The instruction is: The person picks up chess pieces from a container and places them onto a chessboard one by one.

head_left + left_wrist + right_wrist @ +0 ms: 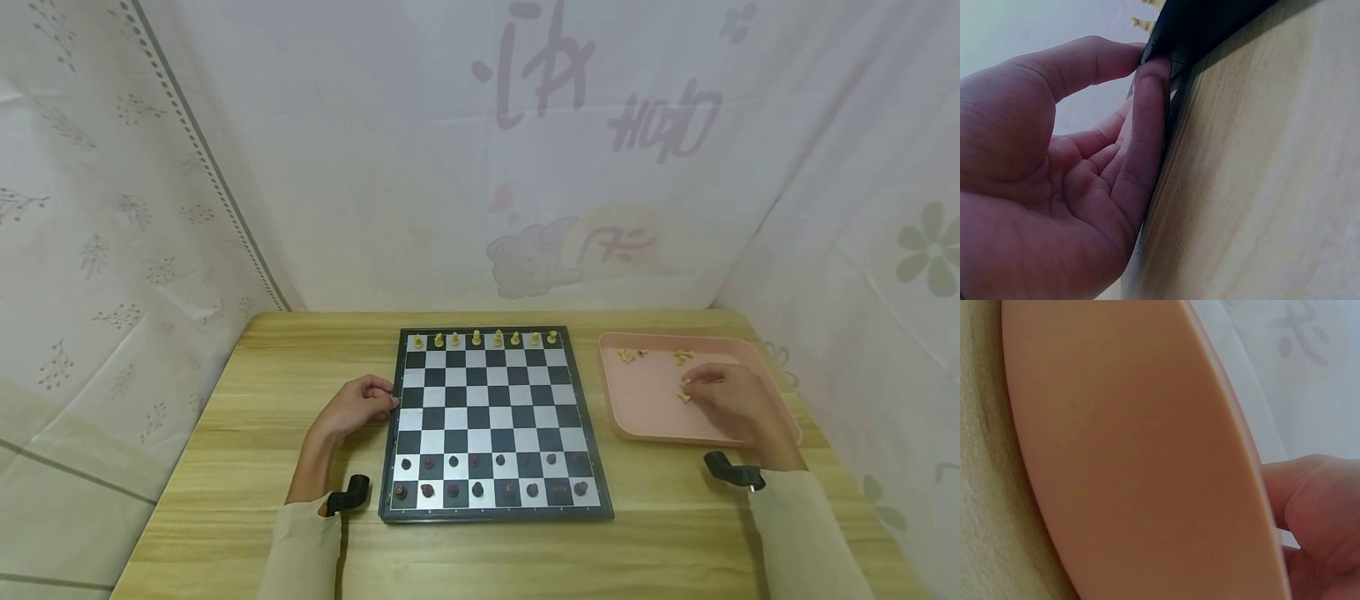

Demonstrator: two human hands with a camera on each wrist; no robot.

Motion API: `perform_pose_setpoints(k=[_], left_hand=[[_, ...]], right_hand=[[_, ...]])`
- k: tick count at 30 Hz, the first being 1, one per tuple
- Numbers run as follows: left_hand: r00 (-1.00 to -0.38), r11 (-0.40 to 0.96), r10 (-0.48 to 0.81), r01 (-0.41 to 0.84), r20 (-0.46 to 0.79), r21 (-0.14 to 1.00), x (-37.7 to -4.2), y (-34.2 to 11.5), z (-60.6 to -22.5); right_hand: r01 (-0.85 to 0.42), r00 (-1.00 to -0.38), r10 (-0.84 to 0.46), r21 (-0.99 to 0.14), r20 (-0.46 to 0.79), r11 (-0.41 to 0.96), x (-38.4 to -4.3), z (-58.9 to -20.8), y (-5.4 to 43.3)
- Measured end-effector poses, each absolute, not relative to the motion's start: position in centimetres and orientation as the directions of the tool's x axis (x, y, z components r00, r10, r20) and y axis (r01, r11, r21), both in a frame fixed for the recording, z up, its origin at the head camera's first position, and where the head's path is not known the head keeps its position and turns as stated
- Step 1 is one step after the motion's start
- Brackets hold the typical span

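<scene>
A chessboard [487, 400] lies on the table with pale yellow chess pieces [476, 337] lined along its far row and dark chess pieces [477, 490] on the two nearest rows. My left hand [365, 400] grips the board's left edge; in the left wrist view its thumb [1097, 61] is at the rim and the fingers lie against the side. Over the pink tray [645, 417], my right hand [727, 390] pinches a small pale yellow chess piece [686, 382] at its fingertips. The tray wall hides those fingertips in the right wrist view.
More pale yellow pieces [627, 356] lie loose in the tray, in small groups near its far side and below my right fingers. The tray stands on the wooden table [300, 358], right of the board. Patterned white cloth [375, 167] hangs behind and at both sides.
</scene>
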State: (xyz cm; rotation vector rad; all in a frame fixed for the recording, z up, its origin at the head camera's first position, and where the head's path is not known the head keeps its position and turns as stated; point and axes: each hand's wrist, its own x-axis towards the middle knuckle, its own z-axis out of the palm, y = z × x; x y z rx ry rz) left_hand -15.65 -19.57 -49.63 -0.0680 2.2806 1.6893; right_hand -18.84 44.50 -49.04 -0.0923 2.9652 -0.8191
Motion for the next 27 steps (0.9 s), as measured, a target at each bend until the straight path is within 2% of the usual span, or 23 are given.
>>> perform_pose_setpoints(k=[7,13,19,27], left_hand=[[-0.953,0.31,0.129,-0.224,-0.274,0.924,-15.7,-19.6,-49.8],[-0.949,0.312,0.121,-0.241,-0.29,0.919,-15.9,-19.6,-50.1],[-0.949,0.307,0.13,-0.236,-0.286,0.922,-15.8,-19.6,-49.9],[-0.951,0.316,0.13,-0.228,-0.28,0.921,-15.8,-19.5,-49.7]], right_hand=[[0.032,-0.995,-0.023,-0.541,-0.095,0.841,-19.0,-49.1,44.4],[-0.052,-0.997,-0.072,-0.543,-0.015,0.838,-19.1,-48.8,43.9],[-0.062,-0.996,-0.091,-0.614,-0.016,0.787,-19.3,-47.5,42.2],[-0.092,-0.994,-0.108,-0.601,0.01,0.794,-19.9,-45.8,39.2]])
